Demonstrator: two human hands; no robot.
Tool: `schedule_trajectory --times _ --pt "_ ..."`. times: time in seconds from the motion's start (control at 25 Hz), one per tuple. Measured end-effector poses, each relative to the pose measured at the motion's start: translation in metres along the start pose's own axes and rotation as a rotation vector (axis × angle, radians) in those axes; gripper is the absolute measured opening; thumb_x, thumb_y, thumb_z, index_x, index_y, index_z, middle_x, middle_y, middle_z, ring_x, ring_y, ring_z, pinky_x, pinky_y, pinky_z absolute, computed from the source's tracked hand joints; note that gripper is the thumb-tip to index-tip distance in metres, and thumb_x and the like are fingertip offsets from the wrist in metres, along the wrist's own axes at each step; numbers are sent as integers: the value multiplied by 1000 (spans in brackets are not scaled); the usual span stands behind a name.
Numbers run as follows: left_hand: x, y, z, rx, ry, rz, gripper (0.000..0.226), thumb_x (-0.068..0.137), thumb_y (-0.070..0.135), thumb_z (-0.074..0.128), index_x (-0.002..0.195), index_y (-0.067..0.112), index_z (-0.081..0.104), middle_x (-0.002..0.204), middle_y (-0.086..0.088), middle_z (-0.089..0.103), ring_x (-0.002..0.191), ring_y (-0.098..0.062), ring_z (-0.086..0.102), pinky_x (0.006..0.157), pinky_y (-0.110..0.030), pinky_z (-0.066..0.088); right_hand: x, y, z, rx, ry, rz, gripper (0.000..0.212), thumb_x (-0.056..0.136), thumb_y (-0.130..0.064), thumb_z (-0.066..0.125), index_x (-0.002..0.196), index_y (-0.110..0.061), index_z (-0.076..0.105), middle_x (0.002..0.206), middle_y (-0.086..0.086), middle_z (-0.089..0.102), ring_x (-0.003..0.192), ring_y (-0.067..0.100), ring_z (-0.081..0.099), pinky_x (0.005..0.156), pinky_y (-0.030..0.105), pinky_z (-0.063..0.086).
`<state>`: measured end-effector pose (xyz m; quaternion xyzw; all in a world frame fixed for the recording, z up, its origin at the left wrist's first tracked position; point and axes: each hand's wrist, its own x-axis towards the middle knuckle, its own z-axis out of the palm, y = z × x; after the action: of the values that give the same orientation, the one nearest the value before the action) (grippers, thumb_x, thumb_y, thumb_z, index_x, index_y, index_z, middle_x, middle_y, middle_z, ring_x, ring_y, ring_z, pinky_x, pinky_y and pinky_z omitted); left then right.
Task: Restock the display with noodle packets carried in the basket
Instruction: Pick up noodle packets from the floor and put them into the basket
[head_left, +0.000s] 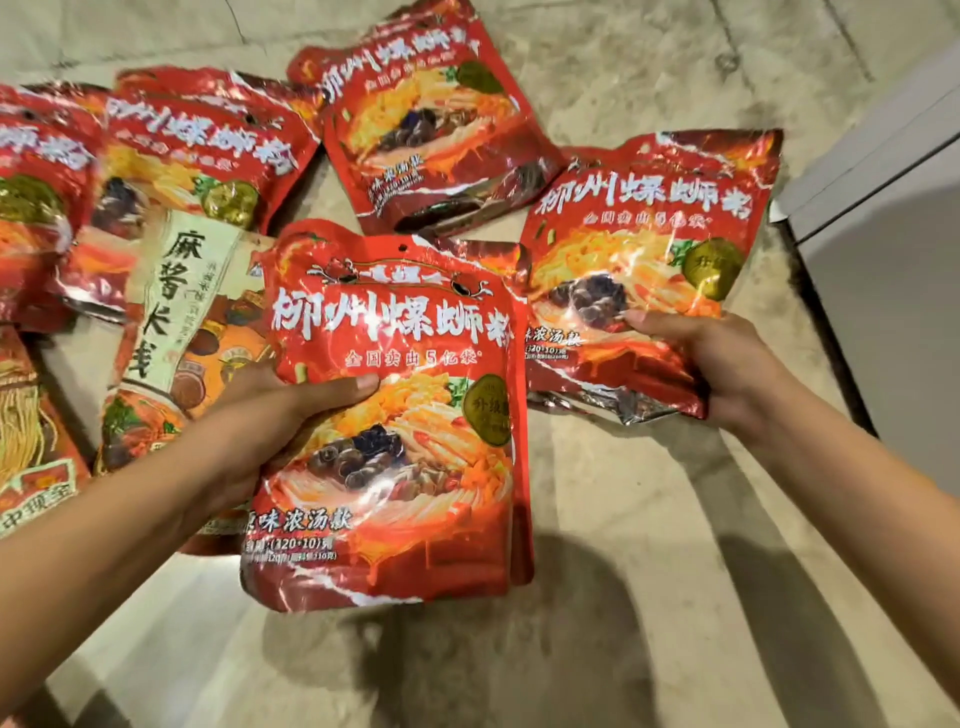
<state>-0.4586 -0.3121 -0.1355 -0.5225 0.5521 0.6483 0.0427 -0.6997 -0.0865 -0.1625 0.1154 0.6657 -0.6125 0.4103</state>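
Over the pale floor (649, 519), my left hand (270, 415) grips one red noodle packet (395, 415). My right hand (711, 364) holds another packet (639, 270).

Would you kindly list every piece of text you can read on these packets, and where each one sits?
"柳州螺蛳粉": white title on the red packet in the left hand, also on the second red packet in the right hand.
"全国卖出5亿袋": beneath that title.
"原味浓汤款": lower on the red packet.
"麻酱": beige packet; rest unclear.
Weight line and gold seal text: too blurred.
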Motion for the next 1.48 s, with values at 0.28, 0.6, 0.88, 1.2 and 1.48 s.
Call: schedule_trajectory --times 0.28,0.6,0.88,1.2,1.48 --pt "-50 31 0 77 -29 -99 19 81 12 75 98 9 66 64 0 72 54 -15 68 58 -23 58 -106 19 -11 -2 146 150 24 71 5 77 92 -4 72 72 6 75 57 20 71 50 30 57" --pt "-253 100 -55 260 -117 -359 35 72 26 86 96 13 64 73 -7 75 62 -14 69 72 -32 58 -332 -36 -45 144 58 499 79 44 -20 93 117 -1 68 108 24 71 95 44 69 89 59 53" --pt "-398 153 -67 355 -38 -377 23 84 3 72 79 13 52 39 2 57 34 -3 53 55 -12 47 -488 -95 -51 188 -95 528 89 23 -21 99 104 1 69 91 24 74 69 37 73 55 38 58" --pt "-425 134 -79 389 -135 -295 32 76 19 81 98 8 61 67 -1 58 56 -13 44 52 -22 34 -554 -47 -58 -81 239 593 38 72 -7 81 107 -8 66 91 14 76 79 33 73 63 34 55" --pt "-484 117 -117 559 -293 -239 25 73 17 79 80 12 56 43 7 46 35 -5 35 36 -18 31 -685 27 -53 307 478 569 65 52 -5 82 114 1 65 98 24 72 64 32 71 56 38 59"
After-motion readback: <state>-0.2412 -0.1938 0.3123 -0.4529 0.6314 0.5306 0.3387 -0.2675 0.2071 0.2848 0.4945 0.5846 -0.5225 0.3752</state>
